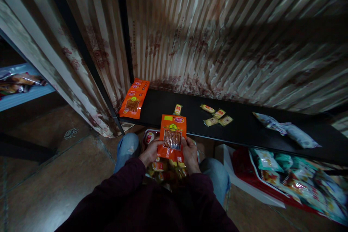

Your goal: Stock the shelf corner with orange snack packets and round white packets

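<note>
An orange snack packet (172, 136) with a clear window is held upright in front of me, just below the front edge of a black shelf (244, 130). My left hand (150, 153) grips its lower left edge and my right hand (189, 151) grips its lower right edge, fingers closed on it. A matching stack of orange packets (134, 98) lies at the shelf's far left end. Several small yellow packets (217, 116) are scattered on the middle of the shelf, and one (177, 109) sits right above the held packet.
A container of small snack packs (165, 170) rests between my knees. Pale plastic bags (288, 128) lie on the shelf's right. A box of mixed snack bags (293, 183) stands on the floor at right. Striped wall behind; another shelf (19, 90) far left.
</note>
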The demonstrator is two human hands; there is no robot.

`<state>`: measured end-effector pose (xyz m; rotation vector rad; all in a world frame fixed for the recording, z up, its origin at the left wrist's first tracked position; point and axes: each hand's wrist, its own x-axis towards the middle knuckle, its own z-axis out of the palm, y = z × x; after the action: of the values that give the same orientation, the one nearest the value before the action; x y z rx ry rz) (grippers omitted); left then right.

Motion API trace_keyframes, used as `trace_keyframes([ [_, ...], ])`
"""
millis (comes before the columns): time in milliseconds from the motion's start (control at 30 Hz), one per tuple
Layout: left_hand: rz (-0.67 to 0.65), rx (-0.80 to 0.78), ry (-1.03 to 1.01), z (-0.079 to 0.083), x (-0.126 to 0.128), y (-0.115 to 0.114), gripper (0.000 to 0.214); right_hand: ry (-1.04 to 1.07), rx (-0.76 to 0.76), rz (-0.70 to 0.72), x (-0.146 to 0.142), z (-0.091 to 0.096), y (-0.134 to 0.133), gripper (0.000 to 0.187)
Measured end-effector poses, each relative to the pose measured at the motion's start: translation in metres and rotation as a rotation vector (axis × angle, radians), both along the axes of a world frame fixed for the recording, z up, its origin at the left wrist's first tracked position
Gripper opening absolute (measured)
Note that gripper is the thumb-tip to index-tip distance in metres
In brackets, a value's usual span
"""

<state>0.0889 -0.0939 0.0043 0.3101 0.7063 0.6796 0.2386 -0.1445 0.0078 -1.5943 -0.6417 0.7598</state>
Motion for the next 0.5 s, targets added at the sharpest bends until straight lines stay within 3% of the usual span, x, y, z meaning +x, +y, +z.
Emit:
trace_keyframes([
  [167, -0.001, 0.051, -0.030, 0.0000, -0.0003, 0.0015, 0.027, 0.029, 0.004, -0.040, -0.0016, 0.0070, 0.0007, 0.037],
  [500, -0.006, 0.047, -0.030, 0.0060, -0.0001, -0.0004, 0.028, 0.007, 0.020, 0.021, 0.0007, 0.0081, 0.0002, 0.035],
])
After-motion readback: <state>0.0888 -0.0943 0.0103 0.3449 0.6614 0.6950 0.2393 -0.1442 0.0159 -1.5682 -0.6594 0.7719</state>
